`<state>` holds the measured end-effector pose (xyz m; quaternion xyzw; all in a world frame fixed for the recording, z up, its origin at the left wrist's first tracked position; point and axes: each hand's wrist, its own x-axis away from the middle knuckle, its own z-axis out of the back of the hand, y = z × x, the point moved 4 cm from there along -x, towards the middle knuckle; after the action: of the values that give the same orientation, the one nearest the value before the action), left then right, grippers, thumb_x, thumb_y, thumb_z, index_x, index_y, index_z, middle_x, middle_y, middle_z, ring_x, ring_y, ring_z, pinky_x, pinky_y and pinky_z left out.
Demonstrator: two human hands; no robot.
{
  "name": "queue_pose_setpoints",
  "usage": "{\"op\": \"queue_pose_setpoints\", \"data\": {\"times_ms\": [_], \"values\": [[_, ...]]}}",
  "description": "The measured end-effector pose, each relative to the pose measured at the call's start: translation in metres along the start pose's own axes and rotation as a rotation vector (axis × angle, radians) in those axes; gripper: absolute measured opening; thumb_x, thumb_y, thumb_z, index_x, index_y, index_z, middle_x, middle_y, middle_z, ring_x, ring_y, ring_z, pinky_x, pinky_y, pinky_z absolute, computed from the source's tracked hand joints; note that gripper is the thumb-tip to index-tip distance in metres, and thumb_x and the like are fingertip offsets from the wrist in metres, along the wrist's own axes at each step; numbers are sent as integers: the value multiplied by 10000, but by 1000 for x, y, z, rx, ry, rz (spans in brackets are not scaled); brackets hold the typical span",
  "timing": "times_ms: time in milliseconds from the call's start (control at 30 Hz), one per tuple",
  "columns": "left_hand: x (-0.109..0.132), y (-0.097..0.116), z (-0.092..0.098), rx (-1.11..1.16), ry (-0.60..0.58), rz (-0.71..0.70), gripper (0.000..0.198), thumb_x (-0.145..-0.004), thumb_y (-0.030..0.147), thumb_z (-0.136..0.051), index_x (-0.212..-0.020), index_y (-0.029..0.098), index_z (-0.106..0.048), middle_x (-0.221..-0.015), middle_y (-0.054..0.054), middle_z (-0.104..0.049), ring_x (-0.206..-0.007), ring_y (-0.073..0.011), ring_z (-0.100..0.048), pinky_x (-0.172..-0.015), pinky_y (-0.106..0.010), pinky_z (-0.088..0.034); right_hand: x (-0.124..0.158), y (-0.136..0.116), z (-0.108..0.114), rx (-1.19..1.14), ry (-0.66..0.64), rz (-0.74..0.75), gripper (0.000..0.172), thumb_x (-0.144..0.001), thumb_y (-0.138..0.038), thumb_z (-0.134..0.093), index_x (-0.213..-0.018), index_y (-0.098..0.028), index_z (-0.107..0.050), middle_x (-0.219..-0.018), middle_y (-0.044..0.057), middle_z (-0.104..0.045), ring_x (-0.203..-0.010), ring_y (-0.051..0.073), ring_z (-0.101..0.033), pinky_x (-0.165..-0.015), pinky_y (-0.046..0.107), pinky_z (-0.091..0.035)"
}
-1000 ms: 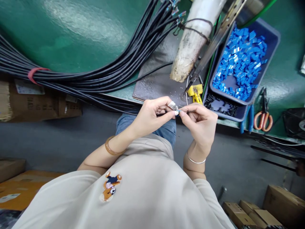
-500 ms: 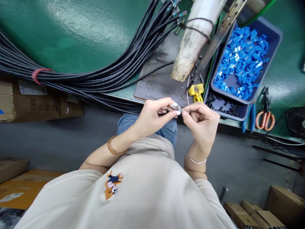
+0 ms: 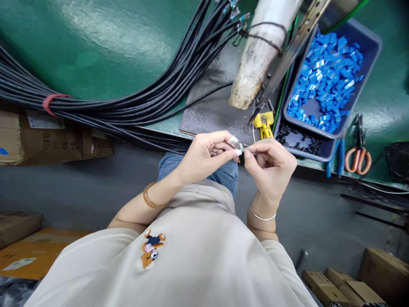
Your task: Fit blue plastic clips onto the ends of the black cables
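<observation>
My left hand (image 3: 213,152) is closed in a pinch around the end of a black cable, most of which its fingers hide. Thin coloured wires (image 3: 242,150) stick out past the thumb, with a bit of blue showing. My right hand (image 3: 270,162) pinches the tips of these wires between thumb and forefinger, close to the left fingertips. A whitish wrap covers one left finger. Just beyond the hands lies a yellow tool (image 3: 263,123), perhaps a wire stripper. The bundle of black cables (image 3: 128,106) runs along the bench from the left, tied with a red band (image 3: 53,102).
A grey bin (image 3: 367,72) of small blue connectors overlaps another bin (image 3: 326,155) with small black parts. Orange-handled scissors (image 3: 358,160) and blue-handled pliers (image 3: 338,157) lie to the right. A dirty white tube (image 3: 255,64) and metal bar (image 3: 287,59) hang above the dark mat (image 3: 204,111).
Both hands stay nearly in place at the wire ends, and the right fingers have shifted very slightly. The view has moved a little.
</observation>
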<state>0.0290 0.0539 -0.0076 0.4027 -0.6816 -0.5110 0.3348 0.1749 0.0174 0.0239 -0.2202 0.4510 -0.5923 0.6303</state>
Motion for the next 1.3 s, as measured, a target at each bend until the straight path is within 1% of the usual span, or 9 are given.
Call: {"op": "queue_pose_setpoints", "data": {"times_ms": [67, 133, 233, 333, 433, 567, 767, 1133, 1300], "values": [[0, 0, 2, 56, -11, 73, 217, -778, 304, -774, -830, 143, -638, -666, -9, -708, -430, -31, -513, -404, -141, -391, 3, -5, -2, 34, 89, 82, 77, -797, -153, -680, -755, -212, -655, -697, -42, -605, -483, 40, -311, -481, 251, -287], [0, 0, 5, 99, -15, 125, 229, -782, 329, -769, -851, 147, -648, -663, -13, -710, -375, -17, -425, -353, -157, -322, 4, -4, -4, -16, 132, 46, 73, -806, -160, -686, -773, -221, -665, -710, -34, -609, -507, 50, -371, -486, 251, -309], [-1, 1, 9, 136, -8, 145, 198, -792, 327, -757, -826, 148, -680, -665, -21, -709, -378, -13, -394, -352, -170, -283, 2, 6, -1, -154, 172, -83, 43, -824, -190, -684, -807, -229, -691, -771, -3, -633, -627, 92, -541, -500, 251, -367], [-3, 0, 8, 121, 22, 125, 159, -790, 289, -751, -764, 146, -688, -593, 6, -652, -417, -22, -437, -405, -167, -334, -1, 8, 5, -174, 200, -77, 104, -814, -180, -701, -877, -255, -736, -835, 14, -670, -759, 127, -622, -553, 264, -439], [-6, 1, 3, 90, 50, 78, 130, -781, 247, -739, -746, 136, -680, -560, 24, -583, -481, -44, -495, -482, -170, -415, -1, 6, 8, -164, 183, -56, 166, -800, -168, -725, -906, -291, -760, -831, 5, -682, -771, 123, -626, -577, 268, -458], [-8, 3, -3, 32, 43, 27, 112, -806, 219, -690, -751, 129, -650, -581, 28, -541, -495, -40, -470, -475, -160, -396, 1, 6, 3, -189, 152, -89, 199, -806, -180, -722, -949, -312, -761, -850, -3, -679, -792, 113, -622, -589, 259, -464], [-9, 3, -3, -15, 41, -29, 97, -819, 208, -674, -787, 127, -633, -641, 21, -559, -557, -46, -501, -514, -149, -419, 2, 12, -4, -292, 201, -131, 170, -796, -181, -732, -916, -298, -761, -835, -16, -662, -772, 89, -615, -568, 226, -442], [-10, 5, -5, -55, 49, -120, 83, -831, 173, -650, -783, 116, -615, -656, 21, -577, -570, -42, -520, -540, -143, -444, 5, 14, -11, -274, 227, -178, 91, -800, -238, -729, -888, -254, -745, -835, -11, -666, -745, 96, -614, -571, 233, -465], [-10, 5, -5, -58, 54, -128, 86, -825, 176, -654, -774, 119, -615, -652, 20, -582, -571, -46, -531, -545, -149, -455, 3, 16, -13, -342, 240, -148, 125, -791, -174, -721, -876, -262, -746, -824, -20, -678, -764, 92, -611, -590, 226, -458]]}}
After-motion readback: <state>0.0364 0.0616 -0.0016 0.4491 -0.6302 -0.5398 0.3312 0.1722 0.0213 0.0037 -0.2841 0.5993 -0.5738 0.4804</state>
